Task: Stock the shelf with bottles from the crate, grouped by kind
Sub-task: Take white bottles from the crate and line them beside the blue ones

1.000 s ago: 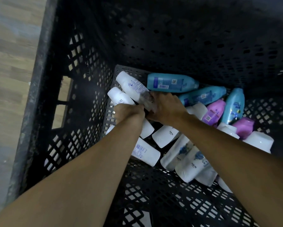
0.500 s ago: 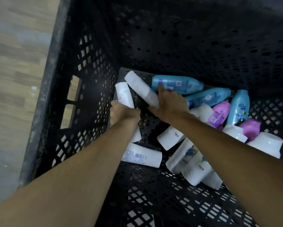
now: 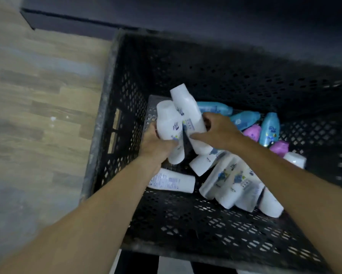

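Note:
Both my arms reach down into a black perforated crate (image 3: 114,119). My left hand (image 3: 156,143) grips a white bottle (image 3: 168,123) that stands nearly upright above the crate floor. My right hand (image 3: 219,131) grips a second white bottle (image 3: 188,111), which leans against the first. Several more white bottles (image 3: 231,180) lie in a heap on the crate floor below and to the right. Blue bottles (image 3: 270,129) and purple bottles (image 3: 252,131) lie behind the right hand, along the far wall.
One white bottle (image 3: 172,180) lies alone on the crate floor under my left forearm. A wood-pattern floor (image 3: 39,107) stretches to the left of the crate. A dark surface (image 3: 205,18) runs along behind the crate. The near crate floor (image 3: 195,220) is bare mesh.
Both hands have lifted their white bottles up off the crate floor, and the two bottles now stand side by side. The view has pulled back, so that the crate's rim shows.

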Demonstrator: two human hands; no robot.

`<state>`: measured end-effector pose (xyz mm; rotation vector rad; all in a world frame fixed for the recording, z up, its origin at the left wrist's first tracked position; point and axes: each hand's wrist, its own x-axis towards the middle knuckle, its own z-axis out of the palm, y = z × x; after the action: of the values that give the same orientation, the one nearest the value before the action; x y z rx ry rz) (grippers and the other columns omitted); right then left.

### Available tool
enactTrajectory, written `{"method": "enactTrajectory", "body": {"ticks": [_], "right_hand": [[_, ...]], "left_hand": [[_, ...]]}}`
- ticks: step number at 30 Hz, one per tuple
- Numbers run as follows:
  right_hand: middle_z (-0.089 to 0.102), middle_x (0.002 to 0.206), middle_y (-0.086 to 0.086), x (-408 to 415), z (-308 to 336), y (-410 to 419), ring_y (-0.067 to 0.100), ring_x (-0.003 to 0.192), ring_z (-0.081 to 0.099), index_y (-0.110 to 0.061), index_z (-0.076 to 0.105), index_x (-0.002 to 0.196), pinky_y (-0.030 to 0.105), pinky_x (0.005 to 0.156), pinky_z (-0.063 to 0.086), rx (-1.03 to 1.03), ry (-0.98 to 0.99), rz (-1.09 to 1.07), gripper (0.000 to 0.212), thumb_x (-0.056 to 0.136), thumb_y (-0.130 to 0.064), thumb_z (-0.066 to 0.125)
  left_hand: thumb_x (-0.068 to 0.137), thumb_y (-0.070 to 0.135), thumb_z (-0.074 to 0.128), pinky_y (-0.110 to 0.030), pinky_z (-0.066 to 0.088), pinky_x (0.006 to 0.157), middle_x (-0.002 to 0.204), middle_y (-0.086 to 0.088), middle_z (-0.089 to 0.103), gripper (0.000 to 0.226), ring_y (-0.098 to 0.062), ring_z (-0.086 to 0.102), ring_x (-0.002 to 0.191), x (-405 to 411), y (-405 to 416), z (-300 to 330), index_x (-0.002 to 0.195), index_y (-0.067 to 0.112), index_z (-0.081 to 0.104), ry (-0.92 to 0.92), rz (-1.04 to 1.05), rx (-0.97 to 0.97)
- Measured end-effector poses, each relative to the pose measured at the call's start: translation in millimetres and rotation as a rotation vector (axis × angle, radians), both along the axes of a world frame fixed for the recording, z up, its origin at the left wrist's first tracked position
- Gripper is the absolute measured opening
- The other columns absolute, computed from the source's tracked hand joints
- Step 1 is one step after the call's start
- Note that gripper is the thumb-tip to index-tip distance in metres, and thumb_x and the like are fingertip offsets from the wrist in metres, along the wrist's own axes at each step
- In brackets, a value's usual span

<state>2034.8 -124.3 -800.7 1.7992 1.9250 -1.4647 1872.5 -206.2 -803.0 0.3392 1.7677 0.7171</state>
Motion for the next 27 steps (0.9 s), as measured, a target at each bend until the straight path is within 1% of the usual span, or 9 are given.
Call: {"method": "enactTrajectory", "body": {"ticks": [2, 6, 10, 13, 16, 18, 21, 23, 27], "right_hand": [[0.065, 0.117, -0.005, 18.0, 40.9, -6.0, 0.013, 0.104, 0.063, -0.017, 0.059, 0.127, 0.025, 0.084, 0.048, -0.045, 0.091, -0.092, 0.053, 0.082, -0.030, 0.082], [0.066, 0.125, -0.011, 50.1, 127.5, -20.9, 0.004, 0.113, 0.063, -0.024, 0.057, 0.133, 0.028, 0.102, 0.051, -0.104, 0.268, -0.221, 0.056, 0.083, -0.017, 0.081], [0.069, 0.120, -0.015, 60.1, 219.7, -36.7, -0.004, 0.110, 0.064, -0.026, 0.055, 0.133, 0.016, 0.092, 0.053, -0.110, 0.361, -0.264, 0.057, 0.083, -0.013, 0.080], [0.072, 0.120, -0.006, 57.3, 281.7, -45.5, 0.008, 0.110, 0.069, -0.025, 0.055, 0.130, 0.023, 0.088, 0.055, -0.065, 0.465, -0.339, 0.052, 0.086, -0.009, 0.078], [0.074, 0.116, 0.000, 53.5, 343.4, -47.2, 0.015, 0.101, 0.072, -0.022, 0.058, 0.124, 0.031, 0.083, 0.056, -0.020, 0.525, -0.418, 0.041, 0.088, -0.010, 0.074], [0.075, 0.115, -0.001, 51.4, 387.1, -44.7, 0.014, 0.102, 0.072, -0.019, 0.060, 0.123, 0.035, 0.088, 0.057, 0.042, 0.531, -0.418, 0.037, 0.090, -0.010, 0.073], [0.075, 0.114, -0.007, 46.9, 458.7, -40.8, 0.010, 0.107, 0.071, -0.014, 0.062, 0.122, 0.027, 0.089, 0.057, 0.196, 0.519, -0.368, 0.034, 0.090, -0.008, 0.072], [0.075, 0.112, -0.009, 43.8, 503.3, -39.9, 0.009, 0.105, 0.071, -0.015, 0.062, 0.119, 0.025, 0.086, 0.057, 0.310, 0.511, -0.349, 0.033, 0.088, -0.008, 0.073], [0.073, 0.119, -0.007, 36.6, 584.4, -41.1, 0.012, 0.111, 0.069, -0.023, 0.057, 0.128, 0.032, 0.094, 0.056, 0.517, 0.555, -0.348, 0.044, 0.088, -0.013, 0.074]], "left_hand": [[0.076, -0.005, 0.077, -0.046, 0.054, 0.095, 0.112, -0.001, 0.068, 0.058, -0.019, 0.065, 0.106, -0.8, -2.8, 40.1, 0.118, 0.028, 0.054, -0.080, -0.031, 0.070], [0.079, -0.004, 0.075, -0.035, 0.053, 0.096, 0.117, 0.001, 0.069, 0.056, -0.012, 0.066, 0.108, -8.4, -4.3, 126.6, 0.123, 0.025, 0.057, -0.194, -0.168, 0.179], [0.077, 0.002, 0.077, -0.029, 0.055, 0.090, 0.117, 0.003, 0.071, 0.060, -0.011, 0.067, 0.108, -16.1, 0.5, 211.5, 0.130, 0.021, 0.055, -0.276, -0.254, 0.279], [0.074, 0.011, 0.077, -0.026, 0.056, 0.082, 0.115, -0.001, 0.072, 0.058, -0.015, 0.069, 0.106, -19.6, 8.9, 278.2, 0.128, 0.016, 0.057, -0.311, -0.314, 0.391], [0.076, 0.009, 0.075, -0.027, 0.057, 0.080, 0.113, -0.004, 0.073, 0.052, -0.017, 0.070, 0.102, -24.8, 21.2, 340.4, 0.126, 0.013, 0.058, -0.316, -0.372, 0.471], [0.077, 0.007, 0.079, -0.031, 0.057, 0.083, 0.113, -0.006, 0.073, 0.053, -0.020, 0.069, 0.103, -31.1, 31.3, 380.6, 0.125, 0.012, 0.057, -0.296, -0.444, 0.527], [0.077, 0.010, 0.081, -0.038, 0.055, 0.091, 0.115, -0.007, 0.072, 0.056, -0.022, 0.068, 0.108, -42.0, 45.5, 444.5, 0.126, 0.014, 0.055, -0.271, -0.563, 0.640], [0.080, 0.009, 0.077, -0.036, 0.054, 0.094, 0.117, -0.005, 0.071, 0.054, -0.020, 0.067, 0.110, -46.6, 52.8, 489.2, 0.129, 0.018, 0.055, -0.257, -0.627, 0.722], [0.079, 0.013, 0.080, -0.032, 0.054, 0.089, 0.117, -0.002, 0.071, 0.053, -0.016, 0.067, 0.109, -52.7, 64.8, 572.5, 0.127, 0.021, 0.058, -0.205, -0.693, 0.921]]}}
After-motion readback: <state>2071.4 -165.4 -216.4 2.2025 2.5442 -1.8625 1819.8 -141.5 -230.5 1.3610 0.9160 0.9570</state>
